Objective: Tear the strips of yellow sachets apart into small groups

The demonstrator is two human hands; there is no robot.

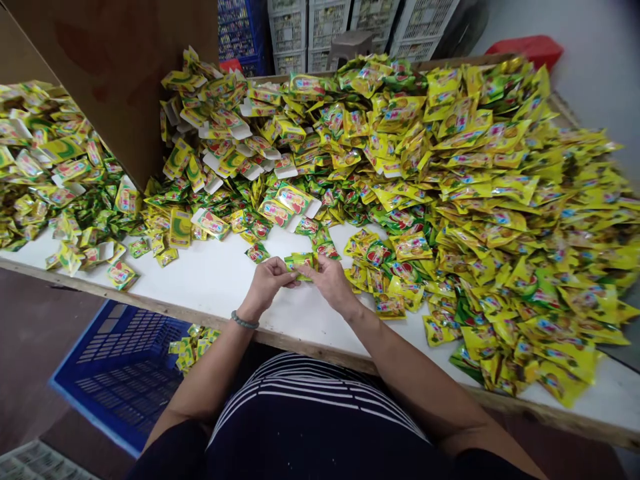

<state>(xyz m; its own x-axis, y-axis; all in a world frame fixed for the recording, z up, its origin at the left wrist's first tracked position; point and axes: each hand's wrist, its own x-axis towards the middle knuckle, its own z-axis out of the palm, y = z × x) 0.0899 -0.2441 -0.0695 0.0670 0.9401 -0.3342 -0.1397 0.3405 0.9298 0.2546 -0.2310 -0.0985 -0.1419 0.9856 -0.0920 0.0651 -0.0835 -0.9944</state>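
Observation:
Near the middle of the white table (210,283), both hands meet over a small green and yellow packet (299,259). My left hand (270,281), with a beaded bracelet on its wrist, pinches the packet's left side. The fingers of my right hand (331,279) are closed on its right end. Just beyond the right fingers lies a green sachet with a red fruit picture (325,244). Another green sachet (257,253) rests by the left fingertips. Small printed boxes (277,212), some with open white flaps, lie farther back.
A large heap of yellow sachets (500,220) covers the right side. A brown cardboard panel (125,80) stands upright at left, with more boxes (55,150) beyond. Below the table edge is a blue crate (120,367) with packets inside. White crates (327,27) are stacked behind.

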